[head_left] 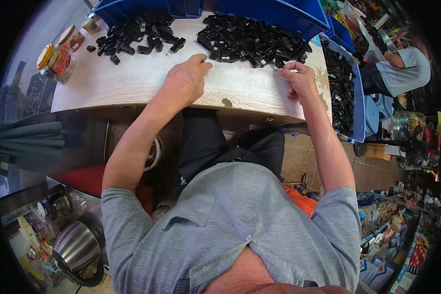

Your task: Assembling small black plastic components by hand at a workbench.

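I see the counter (132,83): a large heap of black parts (247,39) along its far edge, a smaller heap (125,36) toward the far left corner. My left hand (185,81) is mid-counter, my right hand (301,81) nearer the right edge; I can't tell if either grip is together.

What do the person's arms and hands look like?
The left hand and right hand are bare, with no gloves and no watch or bracelet showing. The forearms are bare too. Short, finely striped grey sleeves end near the elbows.
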A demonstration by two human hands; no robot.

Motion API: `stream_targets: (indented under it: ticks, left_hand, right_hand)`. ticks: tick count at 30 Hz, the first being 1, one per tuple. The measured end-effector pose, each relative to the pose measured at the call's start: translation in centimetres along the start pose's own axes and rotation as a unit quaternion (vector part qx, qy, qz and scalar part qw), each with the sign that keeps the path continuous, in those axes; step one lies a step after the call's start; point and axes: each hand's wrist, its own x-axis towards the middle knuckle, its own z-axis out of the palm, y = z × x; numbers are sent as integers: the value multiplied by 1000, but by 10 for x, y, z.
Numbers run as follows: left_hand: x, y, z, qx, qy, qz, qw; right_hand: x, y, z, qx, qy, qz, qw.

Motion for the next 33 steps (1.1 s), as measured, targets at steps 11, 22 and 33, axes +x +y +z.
stream_targets:
  ticks: [11, 22, 33]
  left_hand:
    - [-11, 15, -17, 49, -13, 16, 999]
    - [-8, 6, 9, 27, 122, 83, 989]
    - [4, 45, 33, -237, 202, 9, 950]
  right_hand:
    - [-21, 3, -6, 82, -6, -15, 997]
    - [-34, -12, 3, -14, -59, 38, 997]
    - [-31, 3, -1, 83, -125, -86, 985]
